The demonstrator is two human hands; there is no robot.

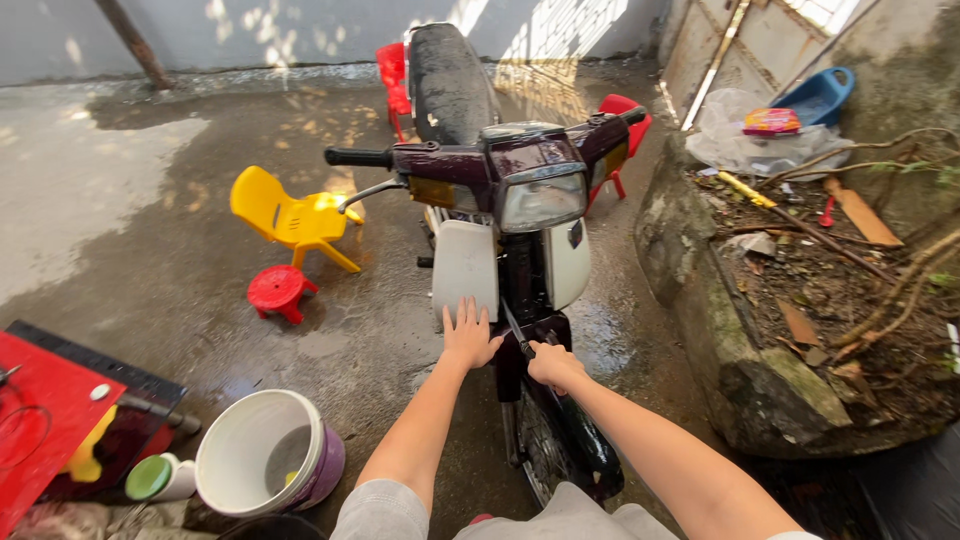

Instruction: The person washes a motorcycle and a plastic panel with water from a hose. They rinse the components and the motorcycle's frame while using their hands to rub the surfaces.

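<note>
— Where was the motorbike when you looked down?

— The dark maroon motorbike (pixel 520 200) stood on the wet concrete floor (pixel 150 230), headlight (pixel 541 200) facing the camera, its front wheel (pixel 560 450) close to the person's knees. A mossy stone planter wall (pixel 720 330) ran just beside it on the right.

— And the left hand?

— The left hand (pixel 469 335) lay flat on the lower edge of the white leg shield (pixel 465 268), fingers (pixel 467 312) spread wide and pointing up, gripping nothing.

— The right one?

— The right hand (pixel 555 365) was curled into a fist around a thin dark tool (pixel 517 335), whose tip reached up toward the gap between the two white panels. What kind of tool it was, I could not tell; most of it was hidden in the fist.

— What else was around?

— A white bucket with a purple outside (pixel 268 455) lay tipped on the floor to the left of the arms, with a small green-lidded container (pixel 160 478) just beside it. Further left sat a red box-like machine (pixel 60 410) with a dark hose end. Behind that were a yellow plastic chair (pixel 290 215) and a low red stool (pixel 279 290), near each other. Two red chairs (pixel 395 80) stood by the bike's rear. On the planter lay soil, dry branches (pixel 880 300), a crumpled plastic sheet (pixel 750 140) and a blue scoop (pixel 820 95).
</note>
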